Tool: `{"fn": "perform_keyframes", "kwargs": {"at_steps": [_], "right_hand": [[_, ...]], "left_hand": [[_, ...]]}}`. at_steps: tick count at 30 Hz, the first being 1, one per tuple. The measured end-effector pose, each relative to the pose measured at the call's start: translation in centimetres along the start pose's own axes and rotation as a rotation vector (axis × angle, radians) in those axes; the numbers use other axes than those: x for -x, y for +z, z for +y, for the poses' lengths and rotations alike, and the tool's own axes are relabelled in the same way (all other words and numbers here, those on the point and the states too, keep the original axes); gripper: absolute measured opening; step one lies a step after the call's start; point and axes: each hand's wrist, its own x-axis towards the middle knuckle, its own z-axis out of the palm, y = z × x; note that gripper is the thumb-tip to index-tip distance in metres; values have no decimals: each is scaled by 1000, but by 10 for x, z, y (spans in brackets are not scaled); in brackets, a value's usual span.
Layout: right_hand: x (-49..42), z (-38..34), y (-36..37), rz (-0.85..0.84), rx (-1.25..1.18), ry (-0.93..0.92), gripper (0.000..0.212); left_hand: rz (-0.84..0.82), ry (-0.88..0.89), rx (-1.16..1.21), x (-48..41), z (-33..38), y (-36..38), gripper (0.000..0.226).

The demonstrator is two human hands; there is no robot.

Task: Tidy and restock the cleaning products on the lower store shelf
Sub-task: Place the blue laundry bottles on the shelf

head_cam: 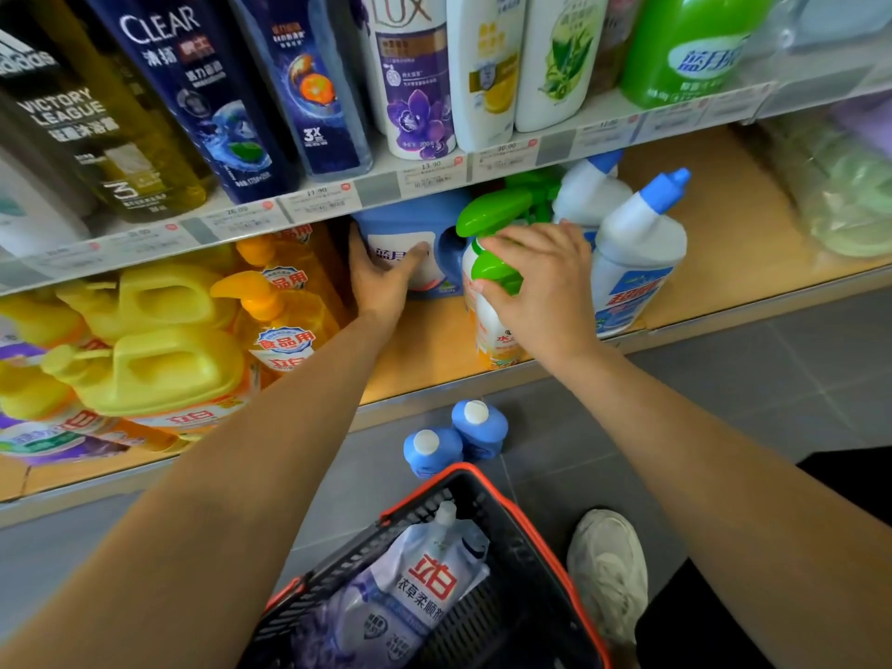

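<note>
Blue detergent jug [415, 243] sits deep on the lower shelf [434, 350], the left grip [386, 277] wrapped round its side, thumb on the label. The right grip [536, 282] curls over the green-trigger spray bottle [487, 301] just beside it (white angled-neck bottles [637, 263] stand to the right). Step: straightening the row. Next probably calls for squaring both, then shelving the two blue bottles [458, 437] on the floor.

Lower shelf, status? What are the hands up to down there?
Left hand grips blue detergent jug. Right hand grips green-trigger spray bottle. White blue-capped bottle close beside it.
</note>
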Motion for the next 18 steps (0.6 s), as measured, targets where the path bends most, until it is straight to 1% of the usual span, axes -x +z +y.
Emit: {"fn": "perform_keyframes", "kwargs": {"at_steps": [5, 9, 12, 15, 16, 18], "right_hand": [[0, -1, 5, 36, 26, 4, 44], [0, -2, 8, 72, 31, 17, 43], [0, -3, 8, 71, 32, 34, 43], [-1, -3, 7, 63, 20, 38, 43], [-1, -3, 6, 60, 13, 40, 43], [-1, -2, 5, 58, 5, 41, 43]], "left_hand": [[59, 14, 35, 33, -8, 3, 110], [102, 44, 6, 72, -24, 1, 98], [148, 57, -59, 66, -19, -2, 104], [50, 111, -49, 44, -6, -2, 108], [17, 121, -41, 37, -4, -2, 105], [5, 121, -69, 30, -4, -2, 96]]}}
